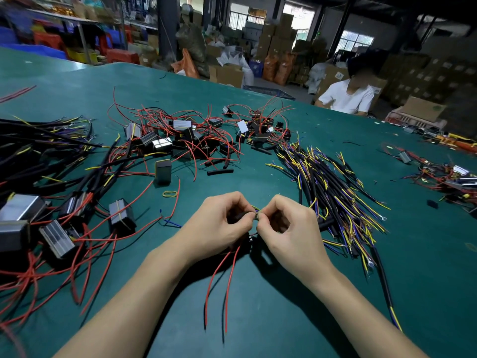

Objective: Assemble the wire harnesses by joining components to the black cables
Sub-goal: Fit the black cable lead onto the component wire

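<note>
step: twist wire ends | left hand [222, 223] & right hand [285, 223] both pinching thin wire tips [256, 212] near worktop [284, 319] front edge | tip: keep strands aligned, twist tight (joint mostly hidden)

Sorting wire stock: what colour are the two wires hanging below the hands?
Red, both of them, clearest in the head view, trailing toward the camera.

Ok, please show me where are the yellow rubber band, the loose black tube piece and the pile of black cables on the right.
yellow rubber band [170, 194]: head view, on its near edge.
loose black tube piece [220, 172]: head view, on its middle.
pile of black cables [325, 177]: head view, on the middle of the pile.
</note>
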Demonstrator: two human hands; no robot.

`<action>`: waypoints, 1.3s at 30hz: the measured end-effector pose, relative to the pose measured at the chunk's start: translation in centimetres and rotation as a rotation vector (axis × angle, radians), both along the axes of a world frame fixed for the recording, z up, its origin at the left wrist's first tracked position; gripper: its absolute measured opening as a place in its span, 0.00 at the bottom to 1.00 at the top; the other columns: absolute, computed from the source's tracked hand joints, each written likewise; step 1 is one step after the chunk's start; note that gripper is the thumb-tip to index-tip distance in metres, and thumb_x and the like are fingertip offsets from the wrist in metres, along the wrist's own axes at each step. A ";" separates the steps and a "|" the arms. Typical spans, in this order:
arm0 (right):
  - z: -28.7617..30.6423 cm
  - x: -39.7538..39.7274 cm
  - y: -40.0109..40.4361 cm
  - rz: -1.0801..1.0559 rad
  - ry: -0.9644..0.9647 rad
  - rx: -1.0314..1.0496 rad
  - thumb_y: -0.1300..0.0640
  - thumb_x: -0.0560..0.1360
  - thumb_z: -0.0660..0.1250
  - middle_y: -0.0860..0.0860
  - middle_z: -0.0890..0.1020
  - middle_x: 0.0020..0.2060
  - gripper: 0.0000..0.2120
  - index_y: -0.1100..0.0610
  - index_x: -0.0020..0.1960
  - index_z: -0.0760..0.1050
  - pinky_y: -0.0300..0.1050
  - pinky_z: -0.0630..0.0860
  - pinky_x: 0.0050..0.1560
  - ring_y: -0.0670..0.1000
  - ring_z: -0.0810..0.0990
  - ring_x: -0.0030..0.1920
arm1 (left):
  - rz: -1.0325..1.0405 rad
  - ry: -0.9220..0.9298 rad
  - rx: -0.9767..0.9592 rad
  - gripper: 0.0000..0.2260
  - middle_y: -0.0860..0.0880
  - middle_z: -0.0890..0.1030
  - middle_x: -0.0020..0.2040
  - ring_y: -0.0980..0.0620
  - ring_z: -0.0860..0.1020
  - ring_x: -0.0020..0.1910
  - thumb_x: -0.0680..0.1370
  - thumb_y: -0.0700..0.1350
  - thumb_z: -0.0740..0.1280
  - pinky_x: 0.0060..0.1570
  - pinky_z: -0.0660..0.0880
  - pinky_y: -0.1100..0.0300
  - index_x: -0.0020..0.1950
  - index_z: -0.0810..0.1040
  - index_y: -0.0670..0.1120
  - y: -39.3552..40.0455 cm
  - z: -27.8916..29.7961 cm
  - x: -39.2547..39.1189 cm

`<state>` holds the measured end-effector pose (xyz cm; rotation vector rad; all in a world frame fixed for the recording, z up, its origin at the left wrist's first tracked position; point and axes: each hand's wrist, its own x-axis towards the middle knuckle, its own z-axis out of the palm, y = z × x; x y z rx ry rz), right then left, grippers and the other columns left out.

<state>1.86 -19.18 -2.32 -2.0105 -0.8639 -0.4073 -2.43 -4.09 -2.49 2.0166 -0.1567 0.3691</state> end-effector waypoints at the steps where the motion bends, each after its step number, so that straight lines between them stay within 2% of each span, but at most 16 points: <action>1: 0.0 0.0 0.0 0.003 -0.006 -0.007 0.67 0.70 0.68 0.44 0.70 0.26 0.09 0.60 0.33 0.71 0.32 0.61 0.30 0.45 0.68 0.28 | 0.003 -0.006 0.008 0.04 0.47 0.80 0.34 0.56 0.73 0.30 0.76 0.39 0.67 0.34 0.71 0.64 0.42 0.77 0.44 0.0 0.0 0.0; 4: 0.2 0.1 -0.3 0.039 -0.005 -0.046 0.66 0.71 0.69 0.47 0.73 0.29 0.07 0.60 0.36 0.74 0.31 0.63 0.32 0.44 0.70 0.30 | 0.021 -0.018 0.020 0.04 0.45 0.80 0.35 0.55 0.73 0.32 0.76 0.39 0.67 0.36 0.71 0.61 0.41 0.77 0.44 0.0 0.1 -0.1; 7: 0.9 1.0 -1.3 0.029 0.092 -0.005 0.62 0.73 0.70 0.46 0.80 0.38 0.02 0.57 0.46 0.79 0.32 0.68 0.37 0.41 0.75 0.36 | 0.055 -0.011 -0.013 0.06 0.46 0.79 0.35 0.53 0.73 0.33 0.77 0.40 0.67 0.38 0.72 0.57 0.40 0.76 0.45 0.3 0.1 -0.1; 9: 1.2 1.8 -2.1 -0.059 0.178 0.024 0.58 0.75 0.69 0.44 0.81 0.43 0.06 0.56 0.52 0.79 0.34 0.71 0.43 0.41 0.76 0.42 | 0.072 0.000 -0.034 0.06 0.47 0.79 0.36 0.54 0.74 0.33 0.77 0.41 0.67 0.38 0.72 0.59 0.40 0.76 0.46 0.6 0.2 -0.2; 13: 1.1 2.6 -1.5 -0.129 0.230 -0.189 0.54 0.76 0.67 0.38 0.79 0.42 0.06 0.51 0.50 0.81 0.39 0.69 0.52 0.46 0.76 0.50 | 0.070 0.035 -0.086 0.06 0.54 0.78 0.33 0.59 0.74 0.31 0.77 0.42 0.67 0.35 0.70 0.67 0.40 0.77 0.46 1.1 0.3 -0.2; 16: 1.1 2.8 -0.1 -0.070 0.324 -0.291 0.53 0.75 0.67 0.41 0.81 0.38 0.06 0.52 0.46 0.83 0.38 0.71 0.50 0.43 0.78 0.45 | 0.063 0.060 -0.133 0.06 0.57 0.79 0.31 0.61 0.74 0.30 0.77 0.41 0.67 0.35 0.69 0.69 0.40 0.78 0.46 1.3 0.3 -0.1; 18: 1.5 3.0 0.5 -0.028 0.414 -0.270 0.54 0.75 0.68 0.45 0.84 0.36 0.06 0.52 0.42 0.83 0.37 0.72 0.45 0.42 0.78 0.39 | 0.068 0.059 -0.145 0.06 0.56 0.80 0.33 0.59 0.76 0.32 0.77 0.41 0.67 0.37 0.71 0.65 0.40 0.78 0.46 1.4 0.3 -0.1; 22: 1.9 3.2 0.3 0.045 0.482 -0.137 0.58 0.74 0.69 0.51 0.82 0.35 0.05 0.56 0.40 0.80 0.41 0.71 0.43 0.45 0.75 0.36 | 0.095 0.049 -0.200 0.05 0.48 0.82 0.37 0.44 0.80 0.39 0.77 0.42 0.67 0.44 0.76 0.50 0.42 0.78 0.45 1.6 0.4 -0.1; 24: 1.7 3.0 0.0 0.098 0.516 -0.018 0.61 0.75 0.68 0.51 0.79 0.34 0.04 0.58 0.42 0.79 0.43 0.71 0.43 0.46 0.74 0.36 | 0.125 0.028 -0.218 0.05 0.48 0.82 0.38 0.47 0.79 0.37 0.77 0.42 0.67 0.43 0.75 0.52 0.41 0.78 0.46 1.7 0.5 -0.1; 27: 1.4 2.6 -0.3 0.170 0.532 0.070 0.64 0.76 0.67 0.51 0.80 0.34 0.05 0.55 0.44 0.78 0.43 0.72 0.45 0.47 0.76 0.36 | 0.156 0.016 -0.232 0.05 0.52 0.80 0.35 0.56 0.76 0.35 0.77 0.41 0.67 0.40 0.72 0.60 0.41 0.78 0.46 1.7 0.6 0.1; 31: 1.5 2.6 -0.4 0.231 0.536 0.139 0.66 0.76 0.66 0.47 0.82 0.35 0.09 0.53 0.44 0.78 0.42 0.76 0.49 0.46 0.79 0.40 | 0.132 0.034 -0.262 0.06 0.50 0.80 0.35 0.53 0.77 0.33 0.77 0.41 0.66 0.38 0.73 0.60 0.41 0.78 0.46 1.4 0.4 0.1; 36: 2.0 2.5 -0.8 0.248 0.558 0.178 0.60 0.77 0.66 0.47 0.83 0.34 0.07 0.56 0.42 0.80 0.30 0.73 0.46 0.42 0.80 0.39 | 0.099 0.038 -0.272 0.05 0.49 0.80 0.34 0.54 0.76 0.31 0.77 0.41 0.67 0.35 0.73 0.63 0.41 0.78 0.46 1.4 0.4 0.2; 39: 2.3 2.7 -1.2 0.268 0.525 0.097 0.60 0.75 0.69 0.47 0.82 0.35 0.05 0.56 0.42 0.81 0.34 0.72 0.46 0.43 0.78 0.39 | 0.072 0.041 -0.271 0.05 0.48 0.80 0.34 0.53 0.75 0.31 0.77 0.41 0.67 0.34 0.72 0.63 0.41 0.78 0.46 1.3 0.3 0.2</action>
